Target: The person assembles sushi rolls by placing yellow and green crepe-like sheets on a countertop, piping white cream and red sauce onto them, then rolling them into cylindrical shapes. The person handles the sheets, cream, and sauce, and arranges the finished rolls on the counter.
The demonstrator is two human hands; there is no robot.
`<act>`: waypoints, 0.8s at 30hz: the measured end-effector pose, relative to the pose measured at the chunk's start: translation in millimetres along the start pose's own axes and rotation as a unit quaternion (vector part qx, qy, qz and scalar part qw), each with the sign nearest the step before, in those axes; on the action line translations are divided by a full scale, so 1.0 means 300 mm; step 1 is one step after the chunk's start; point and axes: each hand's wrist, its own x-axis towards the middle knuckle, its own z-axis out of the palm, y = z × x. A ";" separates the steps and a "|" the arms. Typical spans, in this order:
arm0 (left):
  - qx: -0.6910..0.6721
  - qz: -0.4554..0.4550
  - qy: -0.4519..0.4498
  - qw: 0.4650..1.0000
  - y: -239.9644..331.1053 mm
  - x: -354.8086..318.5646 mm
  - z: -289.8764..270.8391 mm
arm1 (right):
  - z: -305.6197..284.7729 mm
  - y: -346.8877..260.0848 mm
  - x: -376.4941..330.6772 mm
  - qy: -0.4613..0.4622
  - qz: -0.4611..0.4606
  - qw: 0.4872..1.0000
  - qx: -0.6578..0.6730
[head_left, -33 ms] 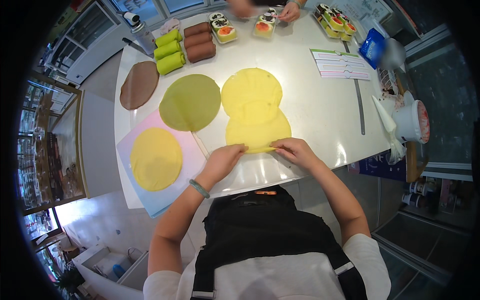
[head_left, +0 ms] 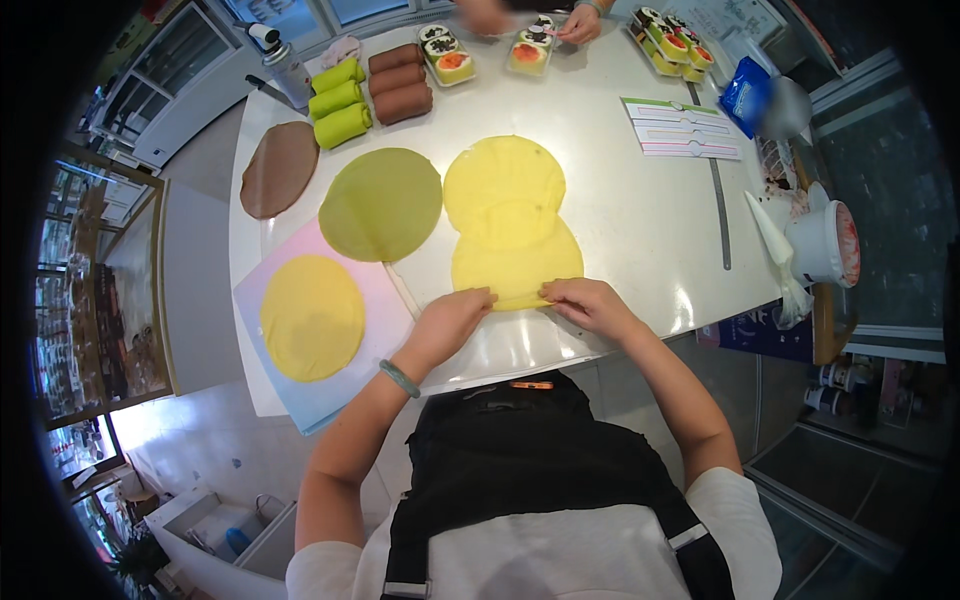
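Observation:
Two yellow crepes [head_left: 514, 245] overlap on the white table in front of me, one beyond the other. The near edge of the closer crepe is turned up in a narrow fold. At the left end of this edge, my left hand [head_left: 457, 318] pinches it with closed fingers. My right hand [head_left: 588, 304] pinches the same edge near its right end. A green bracelet [head_left: 399, 378] circles my left wrist. To the left lie a green crepe [head_left: 382, 205], a brown crepe [head_left: 280, 170] and another yellow crepe [head_left: 313, 318] on a pink-and-blue sheet [head_left: 390, 318].
Green rolls [head_left: 342, 126] and brown rolls [head_left: 403, 103] lie at the back left, beside a spray can [head_left: 288, 75]. Another person's hand [head_left: 580, 24] works over a cake box [head_left: 530, 55]. On the right are labels [head_left: 682, 130], a metal ruler [head_left: 720, 220], a piping bag [head_left: 770, 235] and a white tub [head_left: 820, 245].
The near edge of the closer crepe looks slightly more folded, and my right fingertips have shifted a little along it. My left hand has hardly moved.

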 end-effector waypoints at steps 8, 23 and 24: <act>0.148 0.105 -0.012 0.983 0.080 -0.140 -0.061 | -0.027 -0.051 -0.081 -0.073 -0.183 0.956 -0.215; 0.109 -0.151 0.182 0.965 -0.167 -0.682 -0.405 | 0.592 -0.441 0.651 -0.167 -0.259 0.951 -0.031; 0.101 -0.155 0.186 0.965 -0.170 -0.688 -0.400 | 0.609 -0.451 0.662 -0.185 -0.265 0.946 -0.039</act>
